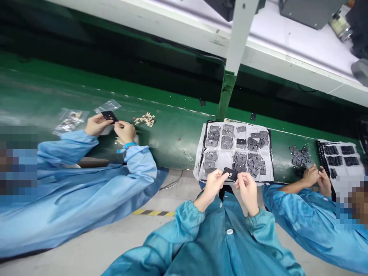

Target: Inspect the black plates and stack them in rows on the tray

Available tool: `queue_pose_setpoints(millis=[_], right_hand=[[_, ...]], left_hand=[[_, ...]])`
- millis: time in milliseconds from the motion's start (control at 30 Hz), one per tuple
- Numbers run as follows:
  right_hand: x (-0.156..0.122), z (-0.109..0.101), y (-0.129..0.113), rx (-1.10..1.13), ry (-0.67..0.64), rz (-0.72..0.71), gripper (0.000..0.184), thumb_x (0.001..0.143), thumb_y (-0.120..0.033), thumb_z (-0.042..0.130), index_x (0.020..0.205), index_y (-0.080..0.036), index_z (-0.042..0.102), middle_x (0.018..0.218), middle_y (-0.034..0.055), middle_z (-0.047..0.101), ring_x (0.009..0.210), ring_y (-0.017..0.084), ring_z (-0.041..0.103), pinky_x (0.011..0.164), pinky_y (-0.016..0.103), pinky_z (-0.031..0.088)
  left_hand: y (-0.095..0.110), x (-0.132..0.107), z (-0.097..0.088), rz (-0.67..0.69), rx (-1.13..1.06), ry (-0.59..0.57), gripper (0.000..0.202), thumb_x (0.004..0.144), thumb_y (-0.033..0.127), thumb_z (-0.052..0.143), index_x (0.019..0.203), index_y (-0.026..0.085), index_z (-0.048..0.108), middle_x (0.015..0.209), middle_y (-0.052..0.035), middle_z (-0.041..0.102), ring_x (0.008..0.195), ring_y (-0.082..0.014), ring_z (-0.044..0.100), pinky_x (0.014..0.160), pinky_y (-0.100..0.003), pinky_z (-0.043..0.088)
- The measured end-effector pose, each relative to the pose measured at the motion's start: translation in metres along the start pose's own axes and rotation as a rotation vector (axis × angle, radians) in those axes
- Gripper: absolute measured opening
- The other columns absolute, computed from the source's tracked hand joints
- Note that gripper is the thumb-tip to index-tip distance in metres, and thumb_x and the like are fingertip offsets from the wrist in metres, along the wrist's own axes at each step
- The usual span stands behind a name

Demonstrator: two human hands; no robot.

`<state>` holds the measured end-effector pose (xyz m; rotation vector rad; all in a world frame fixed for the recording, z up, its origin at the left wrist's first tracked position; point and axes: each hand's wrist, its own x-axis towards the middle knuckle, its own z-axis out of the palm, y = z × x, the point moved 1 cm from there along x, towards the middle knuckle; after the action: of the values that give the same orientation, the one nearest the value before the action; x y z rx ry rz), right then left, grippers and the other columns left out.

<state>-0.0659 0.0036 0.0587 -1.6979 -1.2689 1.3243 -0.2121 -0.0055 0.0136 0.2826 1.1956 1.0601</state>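
Note:
My left hand [214, 184] and my right hand [247, 187] are both closed on one small flat black part [230, 173], held between them at the near edge of a white sheet [227, 159]. The sheet lies on a dark tray on the green conveyor belt [172, 134]. Several of the same dark grey parts [253, 142] lie on it in loose clusters. My blue-green sleeves run down to the bottom of the view.
A person on the left in a blue coat holds a similar black part [109, 115] in both hands, beside clear bags [70, 120] and a pile of pale bits [146, 119]. On the right another person's hands [314, 177] work by a second tray [342, 157]. A white post [237, 42] rises behind.

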Motion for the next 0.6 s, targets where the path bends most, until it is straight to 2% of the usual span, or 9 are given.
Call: queue_pose_setpoints(millis=[67, 133, 200, 267, 367, 500, 533, 600], right_hand=[[0.014, -0.011, 0.004, 0.028, -0.024, 0.023, 0.033, 0.088, -0.051, 0.058, 0.098, -0.019, 0.055, 0.060, -0.0047, 0.052, 0.056, 0.013, 0.052, 0.056, 0.024, 0.044], [0.029, -0.018, 0.004, 0.054, -0.176, 0.035, 0.035, 0.085, -0.052, 0.061, 0.095, -0.019, 0.058, 0.057, -0.0051, 0.050, 0.053, 0.012, 0.049, 0.053, 0.024, 0.042], [0.043, -0.021, 0.003, 0.080, -0.360, 0.030, 0.036, 0.084, -0.054, 0.062, 0.082, -0.018, 0.061, 0.056, -0.0018, 0.053, 0.052, 0.013, 0.049, 0.050, 0.025, 0.041], [0.061, -0.021, 0.005, 0.058, -0.457, 0.028, 0.038, 0.081, -0.056, 0.063, 0.077, -0.018, 0.063, 0.059, 0.0018, 0.058, 0.053, 0.015, 0.052, 0.050, 0.026, 0.043], [0.095, -0.016, 0.020, -0.042, -0.548, 0.034, 0.038, 0.077, -0.058, 0.064, 0.080, -0.020, 0.067, 0.068, 0.0058, 0.065, 0.059, 0.019, 0.059, 0.055, 0.028, 0.050], [0.135, -0.011, 0.056, -0.183, -0.666, 0.045, 0.039, 0.068, -0.061, 0.067, 0.081, -0.024, 0.070, 0.072, 0.0082, 0.070, 0.061, 0.023, 0.063, 0.057, 0.031, 0.054], [0.143, -0.012, 0.066, -0.211, -0.667, 0.046, 0.039, 0.065, -0.062, 0.068, 0.079, -0.025, 0.070, 0.072, 0.0088, 0.071, 0.060, 0.024, 0.064, 0.056, 0.033, 0.055], [0.156, -0.018, 0.081, -0.238, -0.580, 0.007, 0.039, 0.062, -0.065, 0.067, 0.075, -0.028, 0.071, 0.066, 0.0093, 0.070, 0.053, 0.025, 0.062, 0.049, 0.035, 0.053]], left_hand=[[0.003, 0.002, 0.011, 0.014, -0.018, 0.048, 0.052, 0.065, 0.051, 0.082, 0.066, 0.019, 0.041, 0.046, 0.0124, 0.031, 0.037, -0.0005, 0.024, 0.038, -0.016, 0.015], [0.009, 0.003, 0.021, 0.039, -0.051, 0.124, 0.055, 0.063, 0.050, 0.083, 0.065, 0.019, 0.038, 0.046, 0.0123, 0.029, 0.037, -0.0001, 0.022, 0.039, -0.016, 0.014], [0.016, 0.006, 0.027, 0.078, -0.059, 0.210, 0.058, 0.060, 0.050, 0.085, 0.063, 0.020, 0.035, 0.047, 0.0116, 0.029, 0.038, -0.0005, 0.024, 0.039, -0.017, 0.014], [0.024, 0.016, 0.023, 0.126, -0.067, 0.290, 0.060, 0.057, 0.052, 0.086, 0.062, 0.020, 0.036, 0.048, 0.0108, 0.031, 0.038, -0.0016, 0.027, 0.039, -0.018, 0.018], [0.043, 0.031, -0.008, 0.245, -0.204, 0.333, 0.060, 0.061, 0.056, 0.082, 0.063, 0.020, 0.034, 0.048, 0.0113, 0.032, 0.039, -0.0013, 0.026, 0.041, -0.019, 0.019], [0.056, 0.026, -0.059, 0.353, -0.287, 0.399, 0.058, 0.064, 0.052, 0.083, 0.065, 0.020, 0.035, 0.049, 0.0112, 0.034, 0.041, -0.0007, 0.025, 0.043, -0.018, 0.017], [0.055, 0.025, -0.068, 0.355, -0.296, 0.419, 0.058, 0.063, 0.052, 0.083, 0.065, 0.020, 0.035, 0.049, 0.0114, 0.033, 0.041, -0.0007, 0.025, 0.043, -0.018, 0.017], [0.053, 0.025, -0.080, 0.353, -0.322, 0.457, 0.059, 0.063, 0.054, 0.083, 0.065, 0.020, 0.034, 0.049, 0.0116, 0.033, 0.041, -0.0006, 0.025, 0.043, -0.018, 0.018]])
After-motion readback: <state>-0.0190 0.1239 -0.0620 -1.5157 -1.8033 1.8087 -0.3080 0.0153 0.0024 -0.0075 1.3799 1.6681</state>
